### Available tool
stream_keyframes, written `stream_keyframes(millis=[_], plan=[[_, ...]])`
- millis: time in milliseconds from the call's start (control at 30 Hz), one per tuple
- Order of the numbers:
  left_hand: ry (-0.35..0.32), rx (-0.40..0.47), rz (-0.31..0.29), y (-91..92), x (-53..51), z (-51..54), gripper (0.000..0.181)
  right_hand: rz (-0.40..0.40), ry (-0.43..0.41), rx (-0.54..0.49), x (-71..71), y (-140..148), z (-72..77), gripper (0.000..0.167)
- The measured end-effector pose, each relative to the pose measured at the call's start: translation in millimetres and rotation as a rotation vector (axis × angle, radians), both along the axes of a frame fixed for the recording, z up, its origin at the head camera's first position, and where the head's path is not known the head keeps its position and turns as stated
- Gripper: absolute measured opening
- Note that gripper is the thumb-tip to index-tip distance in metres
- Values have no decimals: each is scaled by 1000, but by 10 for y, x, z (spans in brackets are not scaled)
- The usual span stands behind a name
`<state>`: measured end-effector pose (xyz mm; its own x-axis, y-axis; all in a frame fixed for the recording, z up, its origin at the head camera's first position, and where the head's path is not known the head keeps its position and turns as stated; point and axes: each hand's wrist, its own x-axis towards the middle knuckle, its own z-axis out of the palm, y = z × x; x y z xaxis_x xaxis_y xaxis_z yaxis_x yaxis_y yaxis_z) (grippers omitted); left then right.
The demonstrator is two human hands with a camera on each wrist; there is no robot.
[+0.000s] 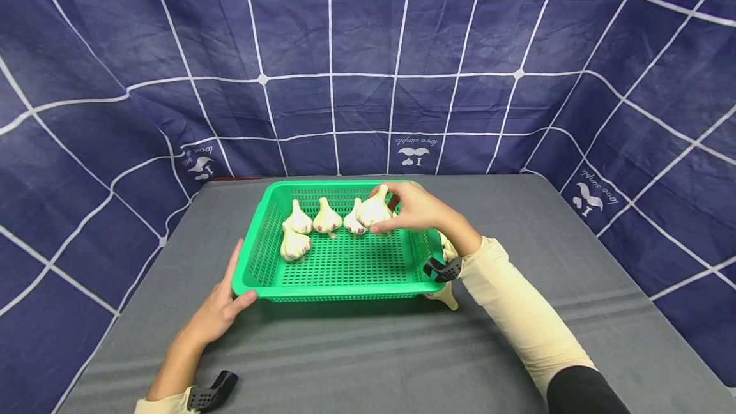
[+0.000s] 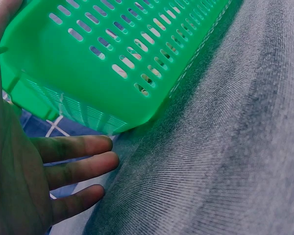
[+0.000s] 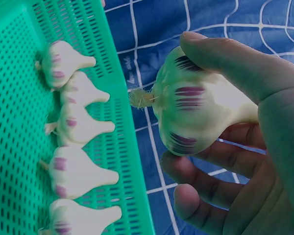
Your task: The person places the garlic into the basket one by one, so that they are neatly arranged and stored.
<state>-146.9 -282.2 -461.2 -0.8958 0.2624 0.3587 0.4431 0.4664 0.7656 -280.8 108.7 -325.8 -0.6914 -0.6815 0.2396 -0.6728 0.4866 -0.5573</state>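
A green basket (image 1: pixel 345 291) stands on the grey cloth with several white-and-purple garlic bulbs (image 1: pixel 326 217) in its back and left parts. My right hand (image 1: pixel 420 206) pinches one garlic bulb (image 1: pixel 374 211) over the basket's back right part. In the right wrist view, thumb and fingers of the right hand (image 3: pixel 245 147) hold that bulb (image 3: pixel 186 105) by its sides, beside the row of bulbs (image 3: pixel 76 171). My left hand (image 1: pixel 215 308) touches the basket's front left corner, fingers extended. The left wrist view shows the left hand (image 2: pixel 39 171) with three fingers spread below the basket (image 2: pixel 78 73).
More garlic bulbs (image 1: pixel 444 296) lie on the grey cloth (image 1: pixel 345 356) by the basket's right side, partly hidden by the right wrist and its black strap. A blue cloth with white grid lines (image 1: pixel 368 37) hangs behind and at both sides.
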Motion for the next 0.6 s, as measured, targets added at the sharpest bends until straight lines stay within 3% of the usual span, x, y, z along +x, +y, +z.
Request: stream_keyframes(millis=[367, 600], plan=[[-10, -15, 15, 6, 13, 15, 91, 18, -40, -2, -53, -183, 36, 60], [-9, -15, 13, 2, 13, 25, 92, 4, -84, -43, -132, -299, 36, 50]])
